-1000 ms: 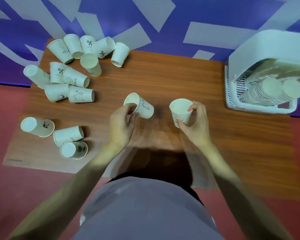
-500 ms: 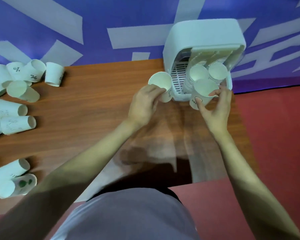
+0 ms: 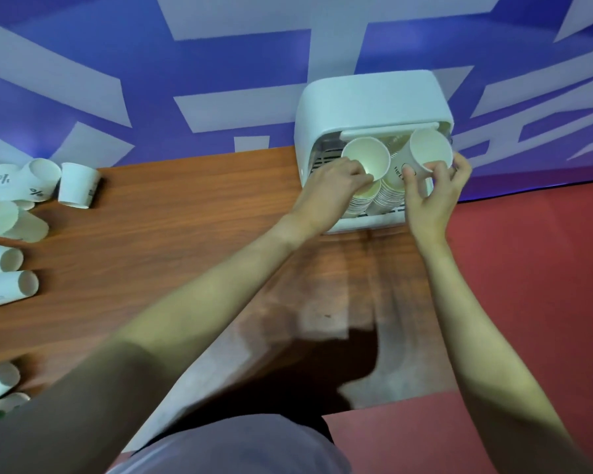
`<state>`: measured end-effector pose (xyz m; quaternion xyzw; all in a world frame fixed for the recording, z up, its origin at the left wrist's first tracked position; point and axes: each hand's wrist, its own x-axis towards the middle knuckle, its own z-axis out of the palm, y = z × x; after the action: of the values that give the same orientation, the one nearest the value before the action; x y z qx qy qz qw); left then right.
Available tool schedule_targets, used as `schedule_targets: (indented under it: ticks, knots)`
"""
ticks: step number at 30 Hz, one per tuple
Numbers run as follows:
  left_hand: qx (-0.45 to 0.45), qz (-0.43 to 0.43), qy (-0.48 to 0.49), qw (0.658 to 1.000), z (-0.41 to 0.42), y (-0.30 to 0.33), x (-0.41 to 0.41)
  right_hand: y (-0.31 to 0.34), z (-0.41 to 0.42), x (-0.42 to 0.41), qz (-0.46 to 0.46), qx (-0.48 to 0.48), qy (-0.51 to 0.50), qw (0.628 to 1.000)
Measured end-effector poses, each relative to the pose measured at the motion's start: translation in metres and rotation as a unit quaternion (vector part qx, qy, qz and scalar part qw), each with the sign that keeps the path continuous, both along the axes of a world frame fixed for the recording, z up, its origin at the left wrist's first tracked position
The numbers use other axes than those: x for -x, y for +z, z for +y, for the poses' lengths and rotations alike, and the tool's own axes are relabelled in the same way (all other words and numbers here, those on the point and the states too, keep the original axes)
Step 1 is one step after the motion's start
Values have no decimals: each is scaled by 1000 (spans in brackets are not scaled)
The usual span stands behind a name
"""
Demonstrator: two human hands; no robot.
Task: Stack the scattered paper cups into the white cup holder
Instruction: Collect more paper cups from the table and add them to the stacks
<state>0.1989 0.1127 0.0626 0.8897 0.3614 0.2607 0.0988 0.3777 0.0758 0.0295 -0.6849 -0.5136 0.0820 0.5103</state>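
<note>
The white cup holder (image 3: 374, 100) stands at the table's far right edge, its open front facing me. Inside lean two stacks of paper cups (image 3: 384, 196). My left hand (image 3: 332, 189) grips a white paper cup (image 3: 365, 157) at the mouth of the left stack. My right hand (image 3: 432, 196) pinches another paper cup (image 3: 425, 153), printed with small lettering, above the right stack. Whether either cup sits in its stack is hidden by my fingers. Several scattered paper cups (image 3: 14, 220) lie at the table's left side.
The wooden table (image 3: 185, 241) runs from the loose cups to the holder. Red floor (image 3: 534, 268) lies right of it. A purple and white patterned wall (image 3: 220, 63) stands directly behind the table and holder.
Both hands carried their cups from the table's middle to the right, and they are now inside the holder's opening over the two stacks. My view swung right with them.
</note>
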Motion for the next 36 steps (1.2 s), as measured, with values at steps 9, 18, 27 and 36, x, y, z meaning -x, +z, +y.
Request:
schedule_targets:
  ticks: [9, 18, 27, 36]
  knots:
    - [82, 131, -25, 988, 10, -33, -14, -51, 5, -10, -194, 145, 27, 970]
    - [105, 116, -34, 987, 10, -55, -15, -62, 2, -19, -213, 222, 61, 949]
    - [44, -19, 84, 995, -24, -51, 53, -21, -21, 35, -175, 110, 106, 973]
    - [132, 20, 378, 916, -103, -82, 271, -52, -54, 221, -210, 241, 375, 870]
